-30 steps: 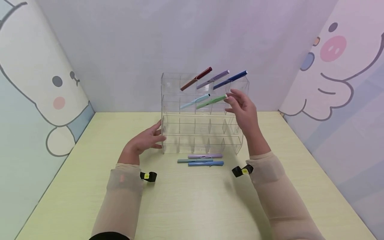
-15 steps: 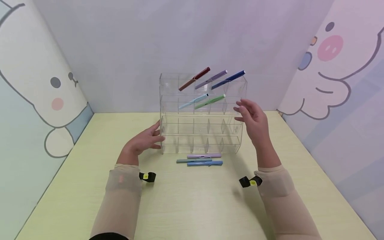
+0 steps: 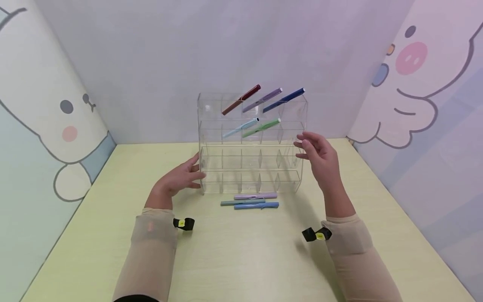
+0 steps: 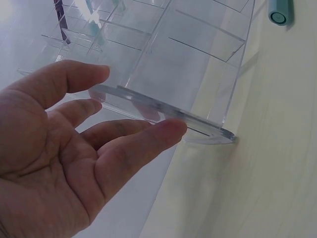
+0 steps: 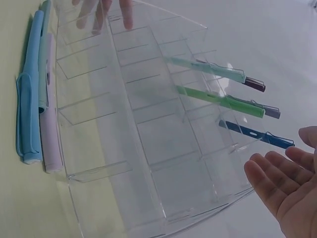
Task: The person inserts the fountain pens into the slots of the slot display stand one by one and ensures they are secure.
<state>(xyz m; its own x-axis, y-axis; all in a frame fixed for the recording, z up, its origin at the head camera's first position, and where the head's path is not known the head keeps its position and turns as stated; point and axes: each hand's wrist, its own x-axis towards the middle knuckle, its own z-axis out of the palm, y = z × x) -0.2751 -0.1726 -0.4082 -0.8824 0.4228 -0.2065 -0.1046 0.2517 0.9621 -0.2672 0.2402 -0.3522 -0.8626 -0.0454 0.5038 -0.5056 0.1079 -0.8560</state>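
The clear acrylic pen rack [image 3: 250, 163] stands upright on the table. My left hand [image 3: 181, 178] holds its left side panel, the thumb at the front edge and the fingers against the outer face; in the left wrist view that hand [image 4: 74, 148] spans the edge. My right hand [image 3: 320, 157] is beside the rack's right side, fingers relaxed, holding nothing. In the top tier lean a dark red pen [image 3: 241, 100], a purple pen [image 3: 262, 100] and a dark blue pen [image 3: 284, 100]. The tier below has a light blue pen [image 3: 241, 127] and a green pen [image 3: 262, 127].
In front of the rack lie a lilac pen [image 3: 255, 196], a grey-green pen [image 3: 243, 202] and a blue pen [image 3: 256, 205], side by side on the pale table [image 3: 241, 260]. A printed backdrop [image 3: 158, 75] rises behind.
My right hand has left the green pen's end and moved right and down to the rack's right side. The green pen stays in its slot; my left hand keeps its place on the rack.
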